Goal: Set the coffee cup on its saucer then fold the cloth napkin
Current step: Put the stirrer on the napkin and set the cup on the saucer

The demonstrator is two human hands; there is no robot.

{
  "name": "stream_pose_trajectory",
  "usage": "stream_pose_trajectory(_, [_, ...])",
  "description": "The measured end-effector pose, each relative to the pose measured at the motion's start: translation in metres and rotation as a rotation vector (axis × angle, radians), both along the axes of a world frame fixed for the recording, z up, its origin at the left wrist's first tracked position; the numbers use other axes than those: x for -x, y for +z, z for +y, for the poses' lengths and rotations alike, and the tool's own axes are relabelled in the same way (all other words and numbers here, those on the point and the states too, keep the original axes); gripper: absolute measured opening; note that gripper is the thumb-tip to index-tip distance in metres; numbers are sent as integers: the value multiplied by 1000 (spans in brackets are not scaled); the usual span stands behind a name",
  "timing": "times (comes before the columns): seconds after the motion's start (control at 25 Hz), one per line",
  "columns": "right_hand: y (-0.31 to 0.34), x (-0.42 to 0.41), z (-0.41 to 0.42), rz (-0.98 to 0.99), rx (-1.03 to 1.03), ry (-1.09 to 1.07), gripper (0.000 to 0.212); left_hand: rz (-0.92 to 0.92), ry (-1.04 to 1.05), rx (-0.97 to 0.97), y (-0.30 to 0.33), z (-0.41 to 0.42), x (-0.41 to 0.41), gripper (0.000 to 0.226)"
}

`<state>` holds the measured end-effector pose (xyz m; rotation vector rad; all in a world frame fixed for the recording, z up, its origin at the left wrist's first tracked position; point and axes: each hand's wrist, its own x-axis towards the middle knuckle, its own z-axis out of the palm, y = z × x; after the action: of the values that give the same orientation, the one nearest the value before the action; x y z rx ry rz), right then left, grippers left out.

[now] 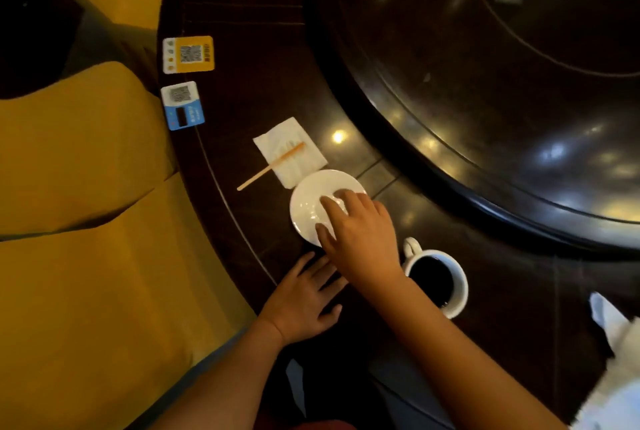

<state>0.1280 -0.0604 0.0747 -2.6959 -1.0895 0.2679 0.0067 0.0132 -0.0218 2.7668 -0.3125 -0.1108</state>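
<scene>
Both hands beside the cup (437, 281); right hand (360, 229) on saucer (308, 201).

Place: looking like a café or restaurant.
Evidence: QR-code cards (188, 54) lying at ten o'clock on a dark table (249, 111); yellow seating (79, 256) sitting at nine o'clock.

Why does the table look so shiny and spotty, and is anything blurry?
In the head view, lamps glare as bright spots on the dark polished table; the room is dim and warm-toned; the wide lens bends the table's edge; the saucer is washed out and the right hand on it slightly soft.
</scene>
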Motion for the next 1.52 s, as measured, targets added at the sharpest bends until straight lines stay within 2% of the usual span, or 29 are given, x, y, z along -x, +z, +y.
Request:
stream_pose_trajectory(0.2, [14, 19, -95, 84, 148, -321, 70, -1, 40, 36, 1, -1, 2, 57])
stream_pose_trajectory(0.4, [11, 27, -136, 211, 242, -402, 94, 11, 44, 31, 0, 1, 1, 55])
stream_pose_trajectory(0.72, [0, 26, -137, 276, 152, -439, 91, 37, 43, 19, -5, 1, 1, 56])
stream_pose_trajectory(1.12, [10, 15, -125, 232, 107, -403, 90, 36, 32, 0, -6, 2, 2, 58])
stream_pose_trajectory(1.52, [22, -29, -31, 135, 15, -128, 89, 11, 27, 17, -6, 1, 1, 60])
